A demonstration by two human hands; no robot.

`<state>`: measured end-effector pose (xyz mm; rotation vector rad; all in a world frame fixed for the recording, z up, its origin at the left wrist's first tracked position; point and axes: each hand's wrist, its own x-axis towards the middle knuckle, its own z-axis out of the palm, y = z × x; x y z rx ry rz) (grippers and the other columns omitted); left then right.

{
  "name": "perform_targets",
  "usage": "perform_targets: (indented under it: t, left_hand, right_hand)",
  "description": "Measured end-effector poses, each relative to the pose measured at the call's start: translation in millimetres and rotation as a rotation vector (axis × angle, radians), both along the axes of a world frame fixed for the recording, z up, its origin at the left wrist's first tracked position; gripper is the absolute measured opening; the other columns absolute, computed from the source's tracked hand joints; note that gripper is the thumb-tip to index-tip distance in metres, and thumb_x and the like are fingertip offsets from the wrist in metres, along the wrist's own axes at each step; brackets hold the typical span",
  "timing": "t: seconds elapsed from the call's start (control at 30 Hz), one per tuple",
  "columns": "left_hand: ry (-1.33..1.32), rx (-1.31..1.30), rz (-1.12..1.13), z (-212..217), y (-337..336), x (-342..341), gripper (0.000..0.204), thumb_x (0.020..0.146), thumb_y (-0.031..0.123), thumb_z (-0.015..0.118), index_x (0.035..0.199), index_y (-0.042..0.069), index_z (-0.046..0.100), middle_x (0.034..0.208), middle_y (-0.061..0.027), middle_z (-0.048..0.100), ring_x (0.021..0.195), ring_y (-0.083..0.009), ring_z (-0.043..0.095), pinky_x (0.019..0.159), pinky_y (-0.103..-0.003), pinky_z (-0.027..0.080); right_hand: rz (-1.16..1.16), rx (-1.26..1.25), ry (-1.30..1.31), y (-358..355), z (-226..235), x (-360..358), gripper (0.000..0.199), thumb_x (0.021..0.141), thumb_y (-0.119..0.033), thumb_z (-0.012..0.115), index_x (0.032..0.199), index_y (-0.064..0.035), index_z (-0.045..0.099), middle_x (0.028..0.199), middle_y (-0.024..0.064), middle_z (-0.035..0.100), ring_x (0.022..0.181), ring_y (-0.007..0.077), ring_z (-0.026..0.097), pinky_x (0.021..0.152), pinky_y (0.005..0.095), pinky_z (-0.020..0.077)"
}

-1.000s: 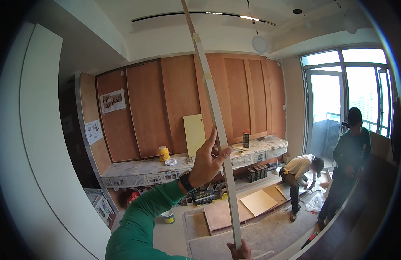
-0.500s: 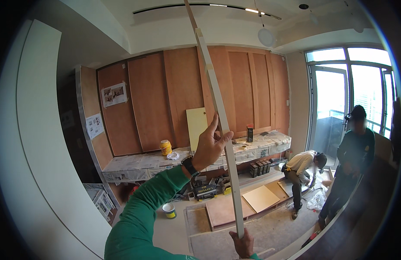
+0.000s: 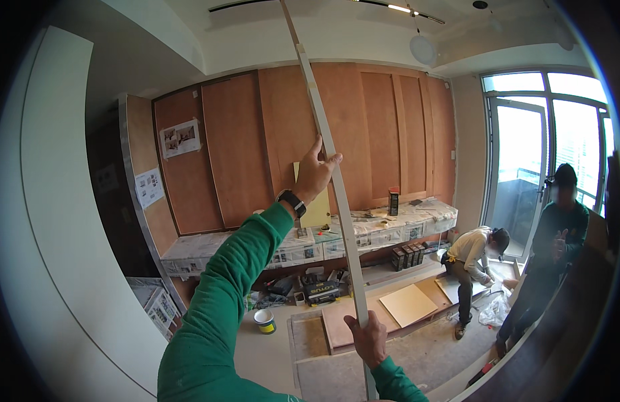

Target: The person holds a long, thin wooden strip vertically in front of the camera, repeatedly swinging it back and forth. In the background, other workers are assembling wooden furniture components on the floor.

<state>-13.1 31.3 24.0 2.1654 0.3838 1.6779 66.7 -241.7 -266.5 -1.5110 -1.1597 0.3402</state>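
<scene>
A long, narrow, pale strip of board (image 3: 343,213) stands nearly upright in front of me, leaning left at its top, where it reaches the ceiling in the picture. Raised at arm's length, my left hand (image 3: 316,167) grips the strip around its middle, with a dark watch on the wrist. Lower down, my right hand (image 3: 369,337) is closed around the same strip near its bottom part. Both sleeves are green. The strip's lower end runs out of the picture.
A covered bench (image 3: 317,246) runs along the brown wood panels (image 3: 293,127). A paint can (image 3: 264,321) stands on the floor, left of a low wooden platform (image 3: 340,326). At right, one person (image 3: 472,254) bends over a board; another (image 3: 558,228) stands.
My left hand has moved up, still on the strip. My right hand has also risen along it, showing more of its forearm. The standing person's hands have come up together.
</scene>
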Motion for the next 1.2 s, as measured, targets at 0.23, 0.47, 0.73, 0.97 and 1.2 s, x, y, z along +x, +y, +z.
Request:
perform_targets:
  t: [0.23, 0.47, 0.73, 0.97, 1.2]
  left_hand:
    - [-0.034, -0.022, 0.003, 14, 23, 4, 0.082, 0.096, 0.017, 0.069, 0.155, -0.011, 0.019, 0.115, -0.0189, 0.07, 0.094, -0.0156, 0.07, 0.083, -0.026, 0.057]
    - [-0.023, -0.112, 0.035, 21, 19, 2, 0.082, 0.092, 0.022, 0.07, 0.153, -0.011, 0.026, 0.123, -0.0235, 0.068, 0.112, -0.0256, 0.067, 0.096, -0.033, 0.052]
    - [0.023, -0.167, 0.05, 32, -14, -7, 0.081, 0.094, 0.025, 0.069, 0.154, -0.009, 0.027, 0.12, -0.0215, 0.069, 0.108, -0.024, 0.068, 0.092, -0.033, 0.053]
    - [0.016, -0.021, 0.035, -8, -57, -12, 0.08, 0.096, 0.018, 0.07, 0.156, -0.008, 0.024, 0.111, -0.0144, 0.072, 0.088, -0.0139, 0.069, 0.077, -0.024, 0.055]
    - [0.058, 0.061, 0.094, -50, -152, -25, 0.079, 0.096, 0.02, 0.072, 0.156, -0.006, 0.027, 0.125, -0.0125, 0.066, 0.086, -0.0101, 0.065, 0.071, -0.024, 0.053]
  right_hand:
    - [0.005, -0.002, 0.005, 24, 15, -3, 0.041, 0.089, -0.037, 0.077, 0.099, 0.0004, 0.062, 0.081, 0.0234, 0.07, 0.08, 0.0449, 0.069, 0.069, 0.0487, 0.0534]
    - [0.0, 0.035, -0.013, 33, 12, -6, 0.044, 0.089, -0.037, 0.077, 0.096, 0.0033, 0.06, 0.076, 0.024, 0.067, 0.074, 0.0422, 0.067, 0.065, 0.0468, 0.0506]
    - [0.011, 0.112, -0.014, 24, 16, -8, 0.043, 0.089, -0.036, 0.078, 0.095, 0.0031, 0.06, 0.075, 0.0239, 0.067, 0.072, 0.0434, 0.067, 0.064, 0.0469, 0.0508]
    - [-0.028, 0.017, 0.02, -32, -17, -15, 0.041, 0.087, -0.036, 0.079, 0.092, 0.0007, 0.06, 0.074, 0.0232, 0.067, 0.071, 0.0434, 0.067, 0.062, 0.0478, 0.0512]
    - [-0.063, 0.024, 0.086, -83, -82, -22, 0.043, 0.083, -0.036, 0.083, 0.09, 0.0006, 0.062, 0.072, 0.0211, 0.066, 0.066, 0.038, 0.067, 0.059, 0.0468, 0.0501]
